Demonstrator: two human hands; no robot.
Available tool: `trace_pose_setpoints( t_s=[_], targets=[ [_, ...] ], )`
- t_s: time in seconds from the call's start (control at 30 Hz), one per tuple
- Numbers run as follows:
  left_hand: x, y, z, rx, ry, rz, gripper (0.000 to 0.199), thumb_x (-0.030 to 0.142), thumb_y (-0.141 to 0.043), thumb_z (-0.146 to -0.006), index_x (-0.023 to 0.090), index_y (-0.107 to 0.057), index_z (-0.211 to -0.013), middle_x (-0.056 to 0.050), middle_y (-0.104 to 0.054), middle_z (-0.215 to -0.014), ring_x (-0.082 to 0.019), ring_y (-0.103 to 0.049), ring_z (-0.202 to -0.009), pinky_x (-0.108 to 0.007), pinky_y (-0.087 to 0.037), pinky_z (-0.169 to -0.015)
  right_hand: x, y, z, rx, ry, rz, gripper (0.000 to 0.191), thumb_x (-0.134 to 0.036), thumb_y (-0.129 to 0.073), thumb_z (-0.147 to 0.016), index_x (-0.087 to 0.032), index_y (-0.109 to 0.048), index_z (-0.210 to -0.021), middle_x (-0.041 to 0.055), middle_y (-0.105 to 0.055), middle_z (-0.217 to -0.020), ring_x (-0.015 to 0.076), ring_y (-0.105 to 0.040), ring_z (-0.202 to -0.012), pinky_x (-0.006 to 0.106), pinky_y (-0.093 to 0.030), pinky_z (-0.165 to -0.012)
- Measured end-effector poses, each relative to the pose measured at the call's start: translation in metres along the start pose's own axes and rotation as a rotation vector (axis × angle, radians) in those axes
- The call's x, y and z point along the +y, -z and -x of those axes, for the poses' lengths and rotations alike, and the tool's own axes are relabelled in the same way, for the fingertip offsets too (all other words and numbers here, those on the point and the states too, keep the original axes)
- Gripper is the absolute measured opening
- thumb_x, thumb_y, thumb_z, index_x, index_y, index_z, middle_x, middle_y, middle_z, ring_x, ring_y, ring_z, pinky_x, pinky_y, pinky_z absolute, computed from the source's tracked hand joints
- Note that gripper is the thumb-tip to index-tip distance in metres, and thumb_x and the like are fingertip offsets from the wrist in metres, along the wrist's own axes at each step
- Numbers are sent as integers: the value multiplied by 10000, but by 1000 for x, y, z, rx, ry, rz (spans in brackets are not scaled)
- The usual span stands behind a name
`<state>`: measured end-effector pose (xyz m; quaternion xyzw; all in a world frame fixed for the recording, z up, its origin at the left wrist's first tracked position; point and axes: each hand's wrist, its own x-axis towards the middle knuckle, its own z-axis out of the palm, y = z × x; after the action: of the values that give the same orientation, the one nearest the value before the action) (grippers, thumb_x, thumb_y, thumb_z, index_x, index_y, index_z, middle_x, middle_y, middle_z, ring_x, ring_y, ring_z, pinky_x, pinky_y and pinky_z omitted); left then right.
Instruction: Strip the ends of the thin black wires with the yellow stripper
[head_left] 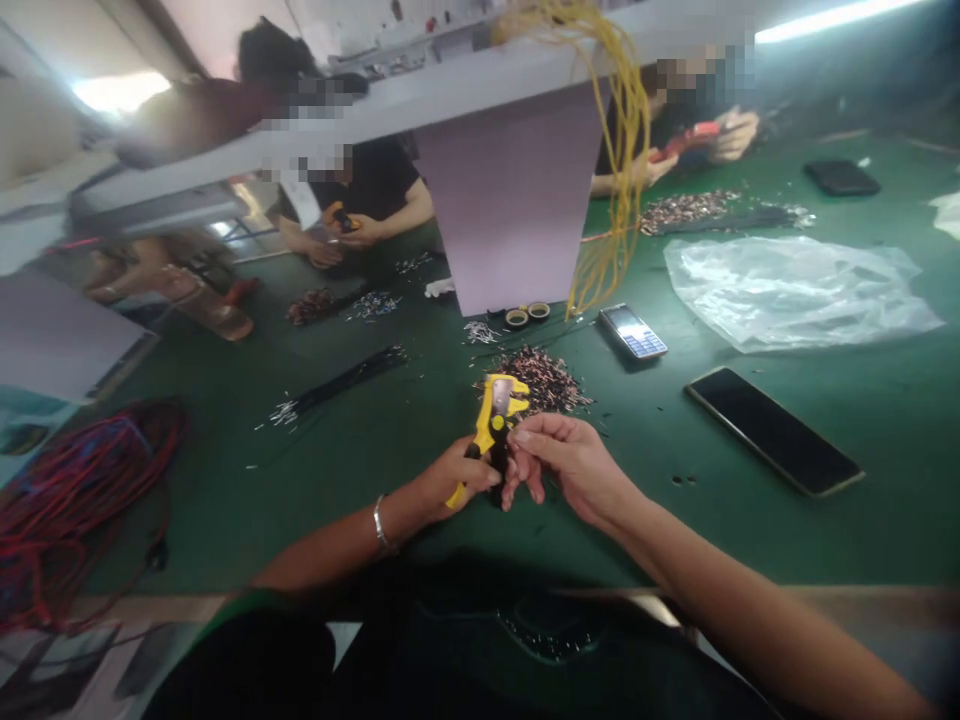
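A long green worktop runs through the workshop, with a pale upright panel standing on it and a raised shelf crossing above. Loops of yellow wire hang down from that shelf. At the front edge, the person's left hand is wrapped round a pair of yellow-and-black pliers, a bright bracelet on the wrist. The pliers stand head up in front of the person's body, just this side of a heap of small dark and coppery pieces. The right hand is close against the pliers, thumb and forefinger drawn together; I can't tell whether something thin is pinched there. Left of the heap lies a bundle of black wires, and nearer the left edge a tangle of red and blue cable. To the right I see a keypad phone, a larger dark-screened phone and a crumpled clear plastic bag. Across the table, a co-worker in dark clothing holds an orange-and-black tool.
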<state>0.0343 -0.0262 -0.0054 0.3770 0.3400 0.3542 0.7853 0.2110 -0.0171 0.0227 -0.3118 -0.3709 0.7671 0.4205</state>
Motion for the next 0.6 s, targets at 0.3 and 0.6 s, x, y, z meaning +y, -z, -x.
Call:
trace_pose_setpoints(
  t_s=[0.3, 0.6],
  targets=[
    [-2, 6, -1, -98, 53, -6, 331, 170, -710, -598, 114, -615, -910, -83, -659, -826, -189, -646, -678, -305, -532, -554, -25, -2, -15, 9, 47, 403, 249, -369, -775, -712, -159, -642, -706, 7, -660, -523, 118, -578, -367, 239, -467, -376],
    [-5, -2, 4, -65, 102, 54, 462, 104, -713, -569, 140, -527, -990, -107, -642, -1007, -217, -660, -801, -344, -550, -563, -50, 26, -117, 200, 150, 890, 102, -228, -641, -721, -169, -606, -646, -4, -627, -507, 94, -533, -341, 226, -436, -372]
  ],
)
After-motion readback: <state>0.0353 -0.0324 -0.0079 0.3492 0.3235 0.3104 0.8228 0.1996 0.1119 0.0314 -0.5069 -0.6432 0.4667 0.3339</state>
